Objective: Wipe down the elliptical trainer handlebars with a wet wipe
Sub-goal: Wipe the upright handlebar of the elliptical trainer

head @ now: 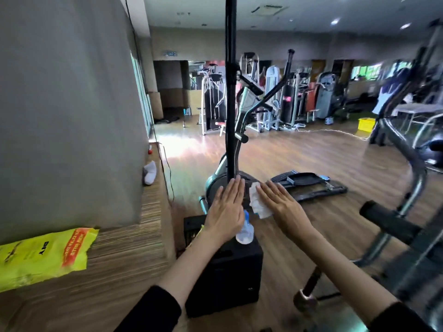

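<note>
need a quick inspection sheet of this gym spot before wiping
surface: wooden floor, raised wooden ledge at left
job's things: white wet wipe under right hand; black upright handlebar of grey elliptical trainer ahead
clutter: clear plastic bottle on black box; yellow plastic bag on ledge
grippers: left hand flat, empty; right hand flat over wipe
cables: white cable across floor; black cable by wall
surroundings: weight machines, yellow crate behind

My black sleeves [153, 310], white wipe [260, 204] just beyond the black box [230, 267], blue-capped clear bottle [244, 233] on it, yellow bag [45, 252] with an orange band left of it
</note>
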{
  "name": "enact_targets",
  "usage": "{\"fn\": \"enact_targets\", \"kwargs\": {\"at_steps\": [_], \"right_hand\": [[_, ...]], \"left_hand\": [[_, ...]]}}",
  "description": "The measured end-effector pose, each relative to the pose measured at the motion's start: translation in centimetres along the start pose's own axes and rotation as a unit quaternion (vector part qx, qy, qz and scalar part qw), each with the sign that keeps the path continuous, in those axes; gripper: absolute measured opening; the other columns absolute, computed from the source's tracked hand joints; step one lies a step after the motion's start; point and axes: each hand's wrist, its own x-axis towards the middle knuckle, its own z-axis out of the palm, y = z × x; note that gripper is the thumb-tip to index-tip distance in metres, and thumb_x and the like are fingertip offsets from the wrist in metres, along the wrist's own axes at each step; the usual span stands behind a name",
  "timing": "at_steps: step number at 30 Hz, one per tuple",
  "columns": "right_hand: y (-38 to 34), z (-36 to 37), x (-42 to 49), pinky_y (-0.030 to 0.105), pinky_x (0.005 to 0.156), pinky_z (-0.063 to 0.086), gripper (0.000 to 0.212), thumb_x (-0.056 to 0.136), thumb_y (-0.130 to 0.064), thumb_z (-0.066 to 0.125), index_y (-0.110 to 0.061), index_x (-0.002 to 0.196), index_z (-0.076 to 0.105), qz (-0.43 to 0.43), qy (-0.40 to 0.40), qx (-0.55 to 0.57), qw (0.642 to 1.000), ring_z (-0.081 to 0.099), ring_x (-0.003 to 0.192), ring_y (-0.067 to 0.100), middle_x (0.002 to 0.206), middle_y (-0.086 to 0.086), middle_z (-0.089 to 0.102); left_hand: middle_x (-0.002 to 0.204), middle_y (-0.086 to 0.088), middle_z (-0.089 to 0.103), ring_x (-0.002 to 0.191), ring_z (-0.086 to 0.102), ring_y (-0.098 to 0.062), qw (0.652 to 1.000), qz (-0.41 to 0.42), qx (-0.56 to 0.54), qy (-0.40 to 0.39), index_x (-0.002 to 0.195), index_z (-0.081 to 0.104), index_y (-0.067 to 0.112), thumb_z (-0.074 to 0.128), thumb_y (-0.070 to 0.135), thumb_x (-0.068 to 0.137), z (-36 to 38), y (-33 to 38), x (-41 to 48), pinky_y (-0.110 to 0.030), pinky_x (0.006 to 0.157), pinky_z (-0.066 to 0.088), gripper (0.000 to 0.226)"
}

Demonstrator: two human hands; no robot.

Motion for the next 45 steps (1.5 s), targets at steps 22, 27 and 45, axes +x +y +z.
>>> {"fn": "enact_targets", "kwargs": {"at_steps": [22, 27, 45], "right_hand": [[12.2, -14.1, -19.1, 0.031, 0.115, 0.008, 0.070, 0.068, 0.014, 0.058, 0.003, 0.136, 0.046, 0.224, -0.049, -0.213, 0.950, 0.051, 0.124, 0.038, 0.135, 0.020, 0.052], [12.0, -16.9, -22.1, 0.028, 0.116, 0.007, 0.070, 0.069, 0.008, 0.074, 0.003, 0.134, 0.049, 0.272, -0.060, -0.232, 0.932, 0.051, 0.124, 0.036, 0.135, 0.019, 0.053], [18.6, -27.2, -32.9, 0.030, 0.116, 0.013, 0.055, 0.082, 0.005, 0.047, 0.001, 0.136, 0.047, 0.330, -0.068, -0.329, 0.882, 0.049, 0.127, 0.034, 0.136, 0.018, 0.052]], "left_hand": [[0.160, -0.010, 0.002, 0.149, 0.003, -0.021, 0.955, 0.255, -0.151, 0.015, 0.152, 0.005, 0.005, 0.010, 0.028, 0.087, 1.2, 23.7, 8.4, -0.034, 0.115, -0.010, 0.069], [0.160, -0.010, 0.008, 0.148, 0.009, -0.022, 0.932, 0.312, -0.182, 0.025, 0.152, 0.008, 0.005, 0.007, 0.029, 0.082, 0.9, 27.4, 8.4, -0.039, 0.119, 0.003, 0.074], [0.159, -0.006, -0.013, 0.148, -0.011, -0.017, 0.878, 0.396, -0.264, 0.051, 0.150, -0.012, 0.007, 0.028, 0.019, 0.098, -2.0, 45.0, 10.7, -0.036, 0.119, -0.007, 0.067]]}}
